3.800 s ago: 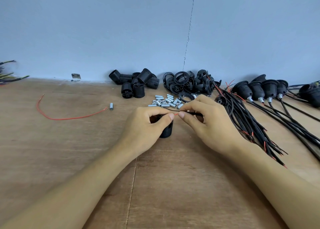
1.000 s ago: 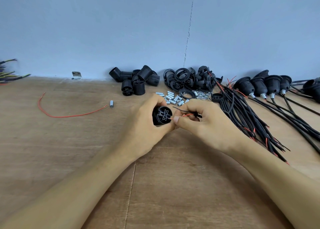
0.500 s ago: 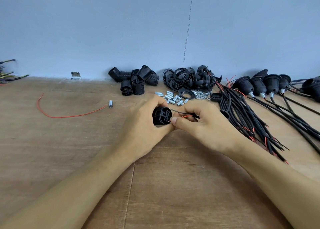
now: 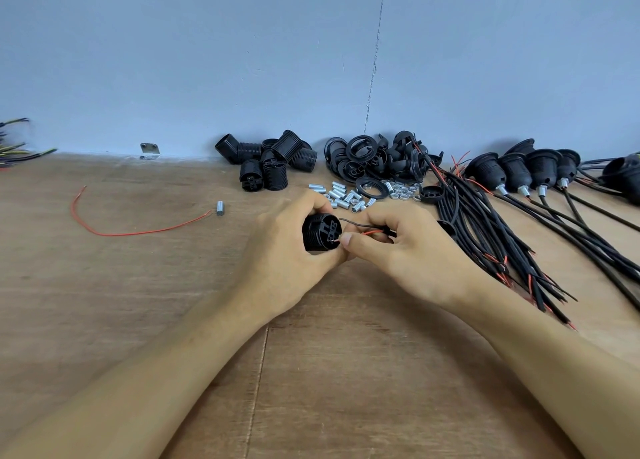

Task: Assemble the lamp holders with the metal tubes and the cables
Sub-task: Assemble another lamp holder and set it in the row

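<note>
Table (image 4: 104,302) is wood, butted against a blue wall (image 4: 207,60).
- Far centre: a heap of spare holders (image 4: 270,162), black threaded barrels, some upright and some on their sides.
- Right of that is a heap of rings (image 4: 377,157), with one more ring lying flat just in front.
- Tubes (image 4: 341,195) are short, silver and threaded, scattered just beyond the hands. Nuts (image 4: 403,191) sit to their right, then a black cap (image 4: 432,192).
- Bundle (image 4: 485,230) of black cables fans from far centre to near right, just beside the right hand (image 4: 412,250). Its stripped red and black ends point near-right.
- Finished units (image 4: 519,172) lie in a row far right, each with a silver tube and a cable out of the narrow end.
- Left side: a loose red wire (image 4: 138,231) curves on the table, with a stray tube (image 4: 219,207) at its right end.
- Bracket (image 4: 149,148) sits at the wall foot. More wire ends (image 4: 14,150) show at the far-left edge.

Only the hands block the view. The left fingers hide the holder's far and lower sides, and the right thumb hides the red core's entry point.

Holder (image 4: 320,231) is at centre, on its side, with a ribbed barrel and its terminal face turned right. Left hand (image 4: 284,250) is wrapped around it. I can't tell if it's off the table.

The right hand pinches the cable (image 4: 387,231). The black core arcs to the top of the terminal face, and the red core runs to the lower edge at the thumb tip.
</note>
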`<action>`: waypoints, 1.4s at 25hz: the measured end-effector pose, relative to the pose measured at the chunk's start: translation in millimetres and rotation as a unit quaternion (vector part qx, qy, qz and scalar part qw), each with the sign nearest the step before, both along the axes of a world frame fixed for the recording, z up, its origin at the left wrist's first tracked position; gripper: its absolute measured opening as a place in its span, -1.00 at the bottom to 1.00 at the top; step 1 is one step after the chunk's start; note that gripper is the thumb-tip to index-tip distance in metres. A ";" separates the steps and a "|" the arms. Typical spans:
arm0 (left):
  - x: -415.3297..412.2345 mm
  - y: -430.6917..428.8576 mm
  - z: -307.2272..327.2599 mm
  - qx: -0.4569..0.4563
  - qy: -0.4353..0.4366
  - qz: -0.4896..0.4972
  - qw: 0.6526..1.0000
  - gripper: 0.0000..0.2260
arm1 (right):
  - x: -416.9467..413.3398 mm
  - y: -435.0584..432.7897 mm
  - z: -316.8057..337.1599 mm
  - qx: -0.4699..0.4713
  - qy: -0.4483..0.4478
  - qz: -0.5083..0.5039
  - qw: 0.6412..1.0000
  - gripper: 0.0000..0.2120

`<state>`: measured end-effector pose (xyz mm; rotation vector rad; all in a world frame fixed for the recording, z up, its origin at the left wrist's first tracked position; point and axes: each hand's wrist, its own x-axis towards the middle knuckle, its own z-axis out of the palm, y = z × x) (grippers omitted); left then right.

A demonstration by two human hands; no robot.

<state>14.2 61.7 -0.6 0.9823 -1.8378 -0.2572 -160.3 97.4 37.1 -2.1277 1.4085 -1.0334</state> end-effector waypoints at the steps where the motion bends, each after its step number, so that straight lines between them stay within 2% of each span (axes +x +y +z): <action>1: 0.1 0.1 0.2 -0.005 0.000 0.002 1.000 -0.65 | 0.1 0.0 0.0 0.000 0.000 -0.002 1.000 -0.57; 10: -0.6 0.6 0.5 -0.023 -0.007 -0.005 1.000 -0.62 | 1.0 0.4 -0.3 -0.003 -0.008 -0.004 1.000 -0.53; 16: -0.4 0.2 0.4 0.005 -0.014 -0.018 1.000 -0.62 | 0.1 -1.3 -9.3 0.003 -0.014 0.000 1.000 -0.69; 20: -0.5 -0.9 0.1 0.011 -0.013 0.000 1.000 -0.61 | -0.9 -1.2 -11.5 -0.012 -0.052 -0.013 0.999 -0.85; 24: -0.2 -0.7 -0.7 0.007 -0.016 0.010 1.000 -0.62 | -2.2 -1.3 -13.0 -0.007 -0.060 -0.010 0.998 -0.88; 30: 2.7 2.7 3.4 0.047 -0.032 0.003 0.998 -0.60 | -1.3 -4.0 -14.6 -0.004 -0.072 -0.017 0.997 -0.88; 35: 5.2 3.4 10.1 0.052 -0.076 -0.034 0.995 -0.75 | -4.8 -5.8 -14.8 -0.016 -0.069 -0.020 0.997 -0.91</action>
